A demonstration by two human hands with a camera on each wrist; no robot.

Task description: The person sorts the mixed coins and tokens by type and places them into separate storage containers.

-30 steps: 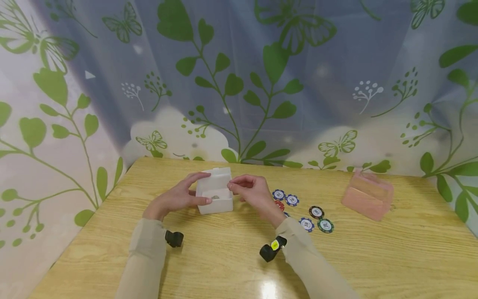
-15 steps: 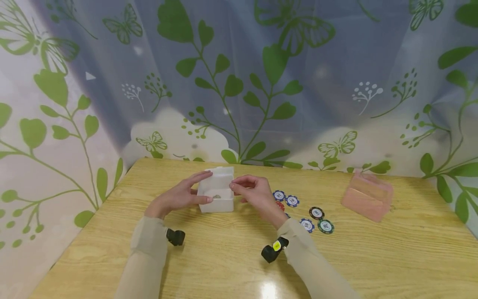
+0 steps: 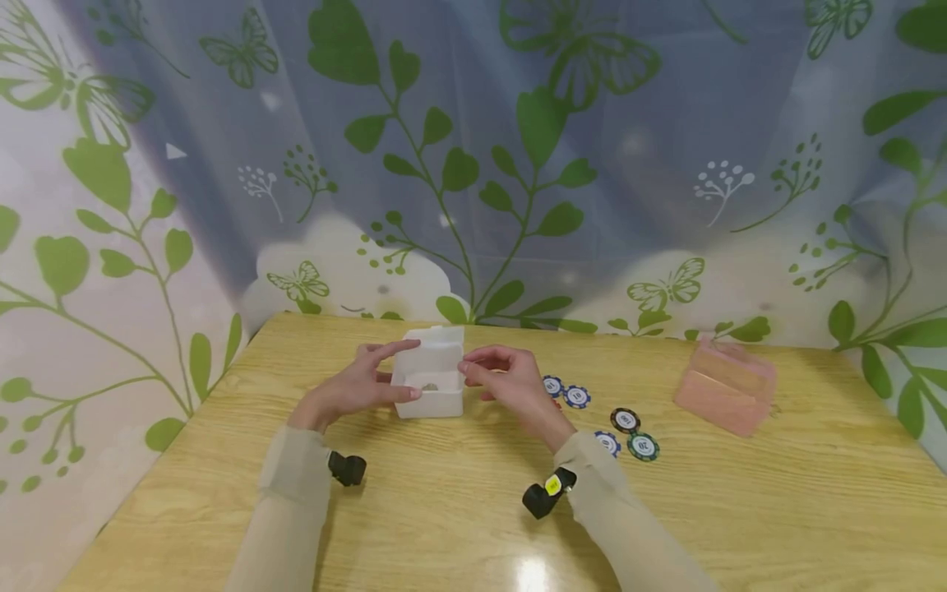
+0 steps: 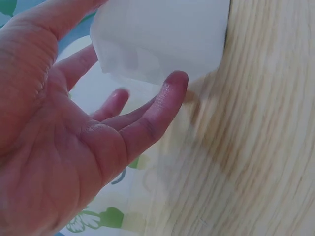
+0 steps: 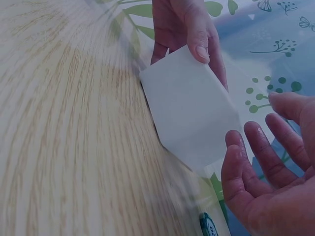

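A small white box stands open on the wooden table, its lid up at the back and a chip lying inside. My left hand grips the box, thumb on the front wall and forefinger on the lid; the right wrist view shows that left hand pinching the white box. My right hand hovers just right of the box, fingers loosely curled and holding nothing. In the right wrist view the right hand is clear of the box. The left hand lies against the white box.
Several poker chips lie loose on the table right of my right hand; one chip shows below it. A pink box sits at the far right. A leaf-printed curtain closes off the back and left.
My right hand has drawn slightly right, off the box's edge. The left hand keeps its hold, and the box has barely shifted.
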